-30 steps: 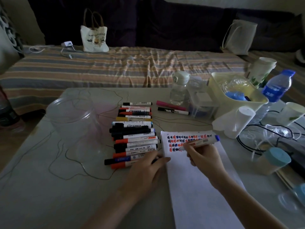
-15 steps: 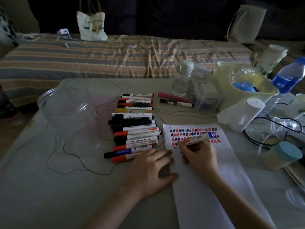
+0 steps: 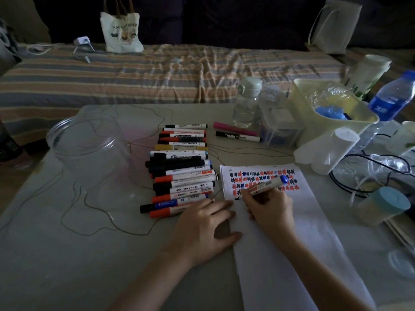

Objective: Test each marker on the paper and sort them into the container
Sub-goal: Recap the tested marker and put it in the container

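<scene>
My right hand (image 3: 270,209) grips a white marker with a blue end (image 3: 268,185), its tip down on the white paper (image 3: 292,232) just below rows of red, blue and black test marks. My left hand (image 3: 203,230) lies flat, fingers spread, pinning the paper's left edge beside a row of several markers (image 3: 182,169) lined up on the table. A clear plastic container (image 3: 89,149) stands at the left of the row and looks to hold no markers. Two more markers, one pink (image 3: 234,129) and one black-and-white (image 3: 238,136), lie behind the paper.
A thin cord (image 3: 89,212) loops across the table around the container. A clear bottle (image 3: 247,102), a pale yellow bin (image 3: 332,113), a white roll (image 3: 330,151), a blue-capped water bottle (image 3: 391,97), cables and a blue-lidded jar (image 3: 384,205) crowd the right side. A striped bed lies beyond.
My right hand has moved the marker down and left on the paper to the lower left of the marks. My left hand has stayed on the paper's edge. The camera tilted down.
</scene>
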A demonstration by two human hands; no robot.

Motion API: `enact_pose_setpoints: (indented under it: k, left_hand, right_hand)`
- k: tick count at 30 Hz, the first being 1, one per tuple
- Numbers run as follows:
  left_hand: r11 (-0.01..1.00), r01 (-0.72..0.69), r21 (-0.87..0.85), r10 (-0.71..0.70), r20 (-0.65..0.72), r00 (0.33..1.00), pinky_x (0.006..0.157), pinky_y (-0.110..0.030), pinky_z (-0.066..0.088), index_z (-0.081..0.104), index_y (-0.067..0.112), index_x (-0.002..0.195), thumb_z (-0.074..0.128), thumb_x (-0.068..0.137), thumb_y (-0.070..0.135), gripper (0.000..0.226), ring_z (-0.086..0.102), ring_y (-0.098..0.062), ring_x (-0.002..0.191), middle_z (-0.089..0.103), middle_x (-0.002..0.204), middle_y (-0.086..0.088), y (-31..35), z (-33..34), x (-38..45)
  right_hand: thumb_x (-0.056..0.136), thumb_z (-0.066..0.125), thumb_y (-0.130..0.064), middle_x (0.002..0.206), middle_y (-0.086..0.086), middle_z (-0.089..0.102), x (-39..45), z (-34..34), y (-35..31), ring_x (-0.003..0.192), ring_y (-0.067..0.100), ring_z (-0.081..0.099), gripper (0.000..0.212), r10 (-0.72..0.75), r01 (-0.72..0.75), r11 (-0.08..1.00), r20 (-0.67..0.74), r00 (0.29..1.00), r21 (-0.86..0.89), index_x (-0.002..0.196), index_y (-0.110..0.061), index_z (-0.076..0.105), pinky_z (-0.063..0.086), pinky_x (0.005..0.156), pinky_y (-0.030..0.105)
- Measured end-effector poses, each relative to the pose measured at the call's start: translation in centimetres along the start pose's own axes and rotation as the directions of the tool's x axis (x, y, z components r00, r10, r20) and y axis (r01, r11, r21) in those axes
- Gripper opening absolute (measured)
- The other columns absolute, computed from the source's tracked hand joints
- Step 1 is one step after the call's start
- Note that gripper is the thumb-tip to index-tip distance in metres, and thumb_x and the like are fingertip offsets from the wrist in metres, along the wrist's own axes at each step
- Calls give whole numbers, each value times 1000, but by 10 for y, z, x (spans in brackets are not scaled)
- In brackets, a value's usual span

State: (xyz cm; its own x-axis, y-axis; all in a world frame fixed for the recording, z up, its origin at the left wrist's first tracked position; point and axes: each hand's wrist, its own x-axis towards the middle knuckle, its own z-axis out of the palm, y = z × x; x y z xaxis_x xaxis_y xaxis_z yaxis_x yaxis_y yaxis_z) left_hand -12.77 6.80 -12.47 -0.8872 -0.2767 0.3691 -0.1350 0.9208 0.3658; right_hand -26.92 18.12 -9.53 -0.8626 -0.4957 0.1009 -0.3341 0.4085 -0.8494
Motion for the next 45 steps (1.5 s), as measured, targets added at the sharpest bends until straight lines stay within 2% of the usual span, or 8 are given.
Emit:
enact_pose_setpoints:
  k: [5,9,26,31,34,38,41,45]
  left_hand:
    - [1000,-8,4,8,-16,1000,84,-24,46,72,29,110,60,80,63,46,60,-9,102,63,126,14,2,0,0]
    - [1000,4,-3,-4,-4,1000,85,-26,49,71,30,111,60,81,63,46,59,-9,105,62,128,15,1,0,0]
    - [1000,-13,1,13,-16,1000,85,-27,49,71,29,110,60,80,63,47,60,-10,105,63,126,14,1,1,1]
    - [1000,-20,-4,20,4,1000,87,-28,49,70,28,113,57,83,62,47,58,-9,108,62,129,13,2,-1,2]
    - [998,-24,-50,25,28,999,92,-24,45,66,25,119,51,91,49,40,53,-6,111,59,127,12,3,-6,2]
    - [907,172,-385,-168,45,985,84,-13,38,52,19,129,34,99,25,35,47,3,98,46,114,9,8,-22,0]
    - [802,324,-502,-374,2,928,93,-8,38,46,26,132,40,102,13,33,42,17,109,46,120,20,12,-39,-1]
    - [509,444,-738,-662,-6,749,73,3,39,61,38,107,52,99,12,28,52,15,95,58,106,26,25,-67,-2]
  right_hand:
    - [82,75,-29,50,-6,66,0,-1,2,45,3,63,26,-6,6,1000,39,999,8,60,-18,69,50,51,15]
    - [82,75,-27,47,-6,64,0,1,4,43,1,61,26,-43,43,999,4,999,-28,60,-15,69,45,49,7]
    - [84,74,-27,50,-7,65,1,0,3,45,-1,60,27,-9,9,1000,2,1000,3,61,-13,70,42,46,5]
    - [80,76,-24,55,-4,67,1,2,5,54,8,64,23,-39,38,999,-27,999,-24,61,-12,69,51,50,21]
    - [83,74,-26,55,-3,67,2,-2,3,50,5,64,22,2,4,995,-56,998,103,64,-18,69,51,48,19]
    - [84,73,-28,70,-4,71,4,-10,-13,62,2,65,10,89,-83,958,-9,996,275,76,-23,69,53,58,17]
    - [84,73,-24,79,1,70,2,-19,-32,69,12,63,8,111,-129,922,70,991,365,88,-23,66,55,62,27]
    - [82,73,-23,83,4,71,-20,-27,-52,73,15,65,21,132,-207,892,206,970,403,100,-12,68,55,63,26]
